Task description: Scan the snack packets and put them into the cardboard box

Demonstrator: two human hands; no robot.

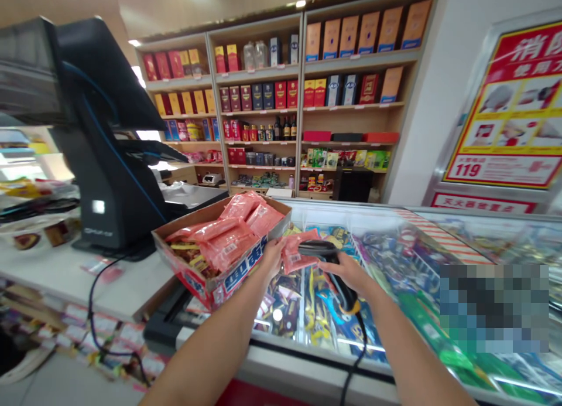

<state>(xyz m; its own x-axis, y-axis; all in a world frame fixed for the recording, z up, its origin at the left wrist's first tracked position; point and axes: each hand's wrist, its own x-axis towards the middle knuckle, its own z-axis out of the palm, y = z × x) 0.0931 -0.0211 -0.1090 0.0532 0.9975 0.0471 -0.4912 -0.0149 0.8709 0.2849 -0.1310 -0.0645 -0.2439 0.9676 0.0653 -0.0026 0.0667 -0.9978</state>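
My left hand [274,255] grips the edge of a pink snack packet [295,255], held up over the freezer's glass top just right of a carton. Wrapped round the handle of a black barcode scanner [322,249] is my right hand [346,272]. The scanner's head is in front of the packet's right part, and its cord [360,350] hangs down toward me. Beside my left forearm stands the open carton [215,292], filled with more pink packets [232,236]. A pale label with a code shows on the held packet.
A glass-topped freezer [281,350] with colourful packs inside spans the front. At left, a black checkout terminal [112,177] stands on a white counter [136,283], with a cable [94,306] hanging over its edge. Stocked shelves [263,110] line the back wall.
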